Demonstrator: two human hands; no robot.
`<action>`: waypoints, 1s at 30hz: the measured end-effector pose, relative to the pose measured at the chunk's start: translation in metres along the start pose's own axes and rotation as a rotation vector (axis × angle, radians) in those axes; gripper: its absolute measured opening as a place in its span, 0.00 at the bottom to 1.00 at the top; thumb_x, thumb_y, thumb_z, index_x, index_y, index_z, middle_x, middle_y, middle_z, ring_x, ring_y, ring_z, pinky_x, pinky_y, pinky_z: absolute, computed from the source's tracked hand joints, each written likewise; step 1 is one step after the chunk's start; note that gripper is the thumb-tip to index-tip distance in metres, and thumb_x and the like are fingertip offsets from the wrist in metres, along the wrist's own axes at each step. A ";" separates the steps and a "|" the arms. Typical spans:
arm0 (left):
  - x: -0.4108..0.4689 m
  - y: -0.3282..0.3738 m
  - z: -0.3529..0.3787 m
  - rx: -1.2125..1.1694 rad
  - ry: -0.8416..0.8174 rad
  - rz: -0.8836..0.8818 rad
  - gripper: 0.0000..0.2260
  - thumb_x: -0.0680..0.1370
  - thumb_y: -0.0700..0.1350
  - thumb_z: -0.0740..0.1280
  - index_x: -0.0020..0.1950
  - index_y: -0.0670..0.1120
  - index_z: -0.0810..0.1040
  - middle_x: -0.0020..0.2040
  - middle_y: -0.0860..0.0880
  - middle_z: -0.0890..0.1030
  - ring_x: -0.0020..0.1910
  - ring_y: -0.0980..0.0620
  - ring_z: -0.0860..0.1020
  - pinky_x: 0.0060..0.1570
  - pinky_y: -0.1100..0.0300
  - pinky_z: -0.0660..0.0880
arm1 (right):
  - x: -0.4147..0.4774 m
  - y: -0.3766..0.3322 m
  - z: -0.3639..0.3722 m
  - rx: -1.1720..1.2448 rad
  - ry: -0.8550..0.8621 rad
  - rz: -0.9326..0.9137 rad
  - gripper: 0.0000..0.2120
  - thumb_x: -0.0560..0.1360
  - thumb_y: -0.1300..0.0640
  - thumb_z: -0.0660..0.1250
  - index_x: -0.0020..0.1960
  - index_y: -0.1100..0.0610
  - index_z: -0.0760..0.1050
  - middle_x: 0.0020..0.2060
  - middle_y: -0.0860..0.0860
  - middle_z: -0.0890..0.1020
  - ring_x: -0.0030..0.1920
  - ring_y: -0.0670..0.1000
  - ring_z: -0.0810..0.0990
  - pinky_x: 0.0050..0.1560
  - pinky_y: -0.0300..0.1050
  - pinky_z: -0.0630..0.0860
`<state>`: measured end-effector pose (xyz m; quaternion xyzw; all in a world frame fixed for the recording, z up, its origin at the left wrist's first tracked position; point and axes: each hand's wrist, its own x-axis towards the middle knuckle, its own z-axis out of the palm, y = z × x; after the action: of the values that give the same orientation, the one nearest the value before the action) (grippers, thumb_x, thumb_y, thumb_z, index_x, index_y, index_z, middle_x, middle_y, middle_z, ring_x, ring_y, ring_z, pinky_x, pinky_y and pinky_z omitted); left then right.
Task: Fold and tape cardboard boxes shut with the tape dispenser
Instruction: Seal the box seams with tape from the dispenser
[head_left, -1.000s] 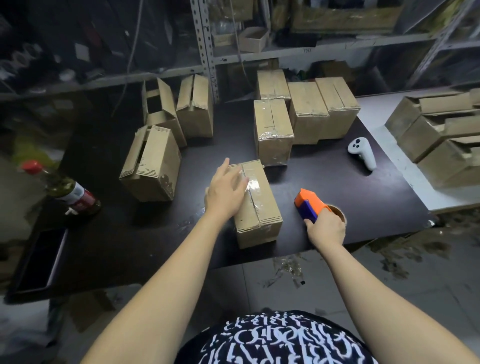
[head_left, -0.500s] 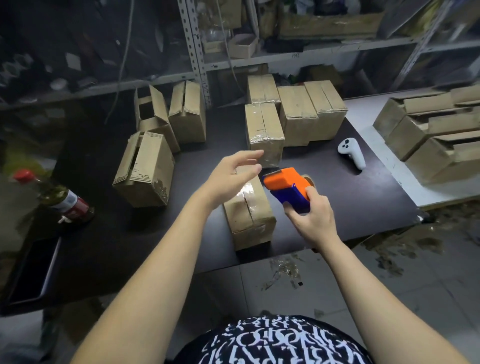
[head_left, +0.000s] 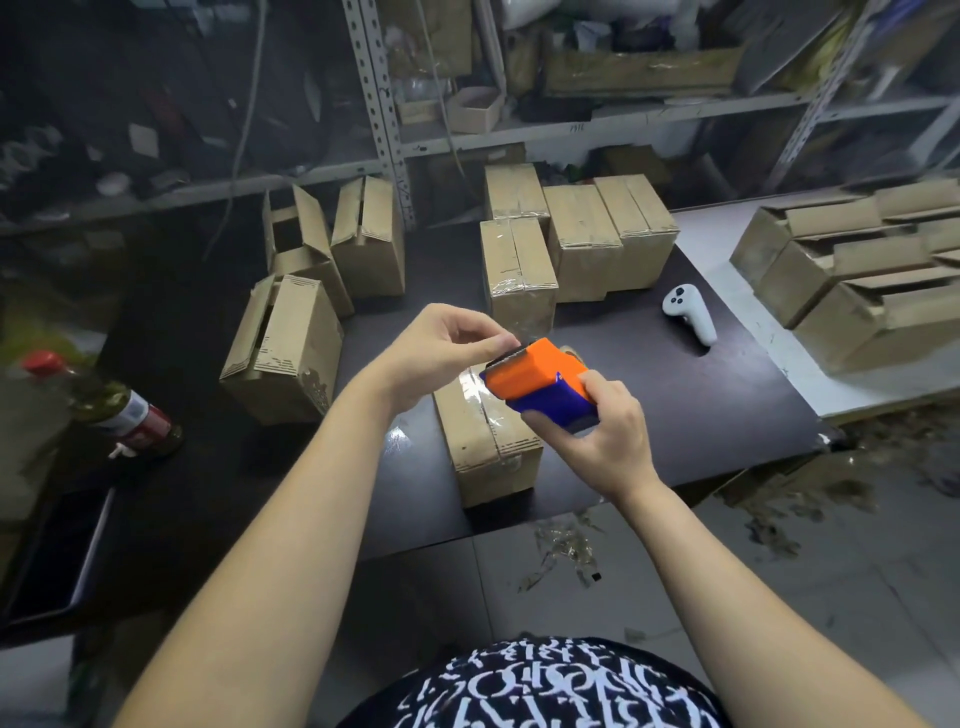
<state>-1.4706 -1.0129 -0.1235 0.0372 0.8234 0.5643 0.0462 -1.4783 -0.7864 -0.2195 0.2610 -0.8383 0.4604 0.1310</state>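
Observation:
An orange and blue tape dispenser (head_left: 540, 382) is held up above the table, gripped from below by my right hand (head_left: 597, 436). My left hand (head_left: 441, 348) pinches at the toothed front edge of the dispenser with thumb and fingers. Beneath both hands a closed cardboard box (head_left: 488, 441) with clear tape along its top seam lies on the dark table (head_left: 675, 395), near the front edge.
Three untaped boxes (head_left: 283, 348) stand at the left and several taped boxes (head_left: 576, 234) at the back. A white controller (head_left: 688, 312) lies at the right, a red-capped bottle (head_left: 104, 405) at the left. More open boxes (head_left: 852, 280) sit on the white surface far right.
My right hand lifted the dispenser from the table to above the box. My left hand left the box top and now pinches at the dispenser's front edge.

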 end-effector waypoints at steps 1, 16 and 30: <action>-0.001 0.000 0.002 -0.008 0.030 -0.003 0.06 0.81 0.45 0.70 0.51 0.45 0.86 0.43 0.54 0.86 0.45 0.59 0.82 0.41 0.67 0.77 | 0.001 -0.001 0.000 0.003 0.005 -0.003 0.23 0.71 0.33 0.71 0.46 0.53 0.72 0.38 0.43 0.77 0.39 0.42 0.73 0.40 0.30 0.67; -0.002 0.020 0.000 0.056 0.503 0.167 0.06 0.80 0.42 0.72 0.44 0.45 0.86 0.37 0.50 0.85 0.38 0.58 0.81 0.41 0.66 0.76 | -0.012 0.040 0.001 -0.153 -0.057 0.121 0.27 0.72 0.28 0.65 0.44 0.54 0.73 0.32 0.46 0.78 0.32 0.49 0.76 0.34 0.50 0.76; -0.005 0.019 -0.013 -0.050 0.494 0.031 0.05 0.78 0.43 0.74 0.43 0.45 0.88 0.34 0.49 0.85 0.37 0.57 0.82 0.46 0.64 0.78 | -0.022 0.044 -0.006 -0.122 -0.108 0.274 0.22 0.72 0.33 0.68 0.43 0.52 0.72 0.32 0.46 0.79 0.33 0.48 0.77 0.34 0.43 0.72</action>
<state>-1.4671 -1.0191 -0.1009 -0.0904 0.7949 0.5770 -0.1645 -1.4846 -0.7551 -0.2571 0.1599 -0.8984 0.4074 0.0374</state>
